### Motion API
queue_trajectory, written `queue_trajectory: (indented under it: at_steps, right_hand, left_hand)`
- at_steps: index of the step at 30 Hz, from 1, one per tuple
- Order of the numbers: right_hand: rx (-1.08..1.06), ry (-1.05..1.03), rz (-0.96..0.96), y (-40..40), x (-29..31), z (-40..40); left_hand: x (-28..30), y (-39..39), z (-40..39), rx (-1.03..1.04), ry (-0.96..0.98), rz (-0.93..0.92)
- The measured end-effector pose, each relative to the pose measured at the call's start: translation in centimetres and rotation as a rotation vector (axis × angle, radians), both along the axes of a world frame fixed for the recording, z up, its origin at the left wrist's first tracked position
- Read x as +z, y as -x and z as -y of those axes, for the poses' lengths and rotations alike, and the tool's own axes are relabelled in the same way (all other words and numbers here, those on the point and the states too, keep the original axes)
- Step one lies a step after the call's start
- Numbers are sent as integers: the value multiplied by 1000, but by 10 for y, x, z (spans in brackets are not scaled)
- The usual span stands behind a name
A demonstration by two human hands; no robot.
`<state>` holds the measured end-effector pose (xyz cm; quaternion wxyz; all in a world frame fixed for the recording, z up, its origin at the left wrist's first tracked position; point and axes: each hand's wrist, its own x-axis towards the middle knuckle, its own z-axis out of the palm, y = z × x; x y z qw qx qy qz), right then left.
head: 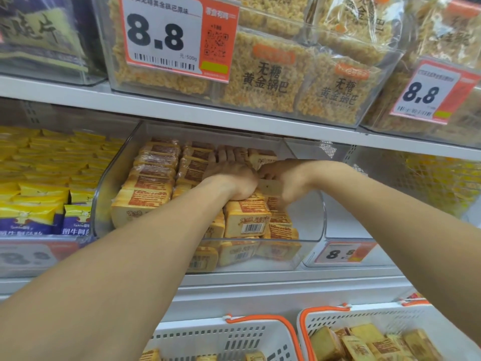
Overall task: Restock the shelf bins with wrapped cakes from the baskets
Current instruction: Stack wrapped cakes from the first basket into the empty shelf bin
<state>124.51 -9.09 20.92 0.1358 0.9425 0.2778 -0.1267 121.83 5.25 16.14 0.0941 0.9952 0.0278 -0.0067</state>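
Note:
A clear shelf bin (104,183) in the middle of the view holds several rows of wrapped cakes (153,178) in orange-and-tan packets. Both my hands are inside it. My left hand (229,173) lies flat, fingers stretched back over the packets at the rear of the bin. To its right, my right hand (283,178) is closed around one wrapped cake (269,188), held just above the packets. Two white baskets with orange handles stand below: the left basket (221,340) and the right basket (390,319), which holds more wrapped cakes (364,342).
A neighbouring bin (39,191) on the left is full of yellow and purple packets. An almost bare clear bin (346,225) sits on the right with an 8.8 price tag (343,252). The shelf above (182,110) carries bins of rice-crust snacks close over my hands.

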Motion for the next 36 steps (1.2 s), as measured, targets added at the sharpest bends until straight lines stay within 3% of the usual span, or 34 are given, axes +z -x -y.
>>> queue_trajectory:
  at_steps: [2, 11, 19, 27, 32, 36]
  right_hand:
    - [21, 25, 54, 1, -5, 3]
    - [-45, -238, 262, -18, -15, 9]
    - [-88, -44, 548, -4, -16, -8]
    - [-302, -317, 430, 6, -22, -22]
    - [-195, -357, 420, 25, -34, -11]
    - [-171, -289, 197, 22, -44, -10]
  left_hand:
    - [0, 0, 0, 5, 1, -1]
    - [-4, -5, -1, 4, 10, 9]
    - [-5, -6, -1, 12, 1, 23]
    - [-8, -8, -2, 8, 20, 53]
    - [-8, -9, -1, 2, 7, 56]
    - [-10, -12, -2, 9, -12, 32]
